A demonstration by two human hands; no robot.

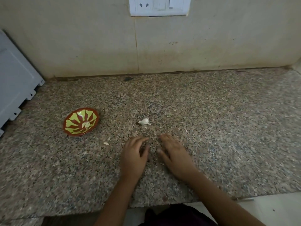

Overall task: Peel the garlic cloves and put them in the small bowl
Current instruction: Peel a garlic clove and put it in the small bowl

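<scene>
A small bowl [81, 122], red-brown with a yellow-green pattern, sits on the speckled granite counter [211, 128] at the left. Something pale lies inside it near the middle. A white piece of garlic [144, 121] lies on the counter near the centre, a little beyond my fingertips. My left hand [135, 154] and my right hand [174, 154] hover side by side just short of the garlic, fingers relaxed and holding nothing. A small pale scrap [106, 143], peel or clove, lies between the bowl and my left hand.
A pale wall [179, 46] with a white switch and socket plate [159, 5] rises behind the counter. A light grey appliance panel [14, 88] stands at the far left. The counter's front edge [162, 204] runs just below my forearms.
</scene>
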